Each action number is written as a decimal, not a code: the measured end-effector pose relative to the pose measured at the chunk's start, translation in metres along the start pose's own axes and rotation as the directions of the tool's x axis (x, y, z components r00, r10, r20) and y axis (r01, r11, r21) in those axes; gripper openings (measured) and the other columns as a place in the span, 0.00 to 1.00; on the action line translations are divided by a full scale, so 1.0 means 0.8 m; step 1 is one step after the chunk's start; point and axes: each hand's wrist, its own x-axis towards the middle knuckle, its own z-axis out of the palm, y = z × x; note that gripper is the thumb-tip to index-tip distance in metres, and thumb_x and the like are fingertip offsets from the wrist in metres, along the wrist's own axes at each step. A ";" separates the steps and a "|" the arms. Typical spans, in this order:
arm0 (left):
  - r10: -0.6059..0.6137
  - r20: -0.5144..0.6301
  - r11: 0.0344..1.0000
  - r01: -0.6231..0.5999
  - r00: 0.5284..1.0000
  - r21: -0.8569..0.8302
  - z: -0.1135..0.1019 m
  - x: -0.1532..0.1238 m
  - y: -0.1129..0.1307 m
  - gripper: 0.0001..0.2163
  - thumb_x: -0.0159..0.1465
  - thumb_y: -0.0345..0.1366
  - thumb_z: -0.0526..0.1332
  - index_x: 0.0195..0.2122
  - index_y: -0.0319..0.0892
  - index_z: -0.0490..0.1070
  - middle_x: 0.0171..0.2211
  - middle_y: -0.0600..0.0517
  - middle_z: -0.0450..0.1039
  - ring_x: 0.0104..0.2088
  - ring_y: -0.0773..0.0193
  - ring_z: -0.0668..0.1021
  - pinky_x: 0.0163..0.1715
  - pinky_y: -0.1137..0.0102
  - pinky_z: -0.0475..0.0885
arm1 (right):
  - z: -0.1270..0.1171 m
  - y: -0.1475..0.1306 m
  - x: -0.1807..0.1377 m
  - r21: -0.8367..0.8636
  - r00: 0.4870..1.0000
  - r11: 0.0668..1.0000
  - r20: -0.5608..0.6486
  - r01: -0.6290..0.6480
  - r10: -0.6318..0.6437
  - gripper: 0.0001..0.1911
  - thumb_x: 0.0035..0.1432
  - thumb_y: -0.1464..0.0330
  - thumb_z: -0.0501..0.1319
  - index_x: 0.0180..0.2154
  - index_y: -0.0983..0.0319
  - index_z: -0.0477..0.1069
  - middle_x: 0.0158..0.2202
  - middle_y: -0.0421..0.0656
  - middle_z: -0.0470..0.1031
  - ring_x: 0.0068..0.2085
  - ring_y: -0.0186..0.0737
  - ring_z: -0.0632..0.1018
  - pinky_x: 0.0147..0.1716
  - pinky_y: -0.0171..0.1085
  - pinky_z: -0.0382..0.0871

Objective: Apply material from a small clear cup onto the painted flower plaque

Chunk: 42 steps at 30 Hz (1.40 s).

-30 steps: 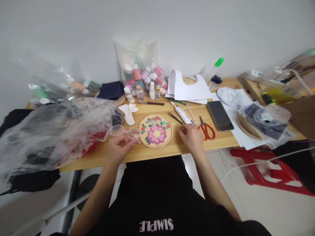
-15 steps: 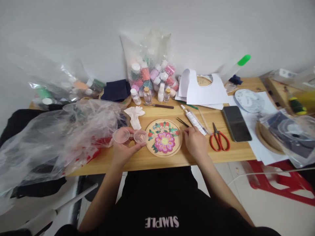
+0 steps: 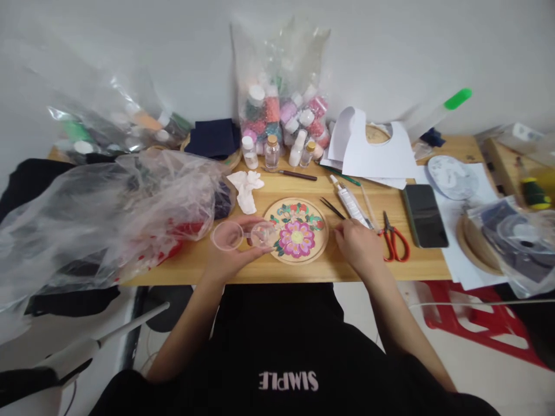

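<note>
Clear two-part cup (image 3: pixel 261 235), round parts joined by a short strip: held in the left hand (image 3: pixel 232 257), its right part overlapping, as seen, the left edge of a flower-patterned wooden disc (image 3: pixel 297 236) on the tabletop (image 3: pixel 303 274). Left grip: closed on the cup, thumb laid along the near side, fingers set behind; left forearm (image 3: pixel 186 329) extended forward and inward. Right hand (image 3: pixel 359 245): lowered beside the disc, back turned up, fingers curled in, thumb and forefinger brought together near the black tweezers (image 3: pixel 332 207); whether these are gripped cannot be told. Right forearm (image 3: pixel 405 323): angled forward and inward. Beyond the right hand: white tube (image 3: pixel 352 205), laid aslant. Right of that hand: red-handled tool (image 3: pixel 389 228).
</note>
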 end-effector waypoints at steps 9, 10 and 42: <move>0.087 0.133 0.988 -0.102 0.987 0.113 0.010 0.006 0.011 0.16 0.53 0.34 0.72 0.43 0.45 0.75 0.42 0.49 0.80 0.42 0.58 0.81 0.41 0.64 0.75 | 0.000 0.029 -0.018 0.196 0.975 0.974 -0.208 0.112 -0.070 0.09 0.62 0.68 0.56 0.37 0.63 0.75 0.38 0.49 0.80 0.36 0.45 0.80 0.29 0.37 0.65; 0.107 0.159 0.989 -0.122 0.981 0.086 0.015 0.008 0.009 0.16 0.53 0.34 0.72 0.43 0.44 0.74 0.42 0.48 0.80 0.44 0.57 0.80 0.44 0.62 0.75 | -0.004 0.029 -0.020 0.220 0.968 0.964 -0.230 0.149 -0.097 0.09 0.61 0.68 0.57 0.37 0.62 0.75 0.37 0.48 0.79 0.36 0.45 0.79 0.29 0.37 0.65; -0.091 0.267 0.948 0.166 0.959 -0.271 0.099 0.031 0.021 0.12 0.53 0.36 0.70 0.39 0.46 0.74 0.49 0.50 0.78 0.52 0.57 0.79 0.50 0.61 0.76 | -0.011 -0.023 -0.027 0.509 0.660 0.580 -0.748 0.636 -0.068 0.08 0.61 0.71 0.59 0.36 0.63 0.77 0.33 0.45 0.80 0.32 0.36 0.78 0.32 0.34 0.73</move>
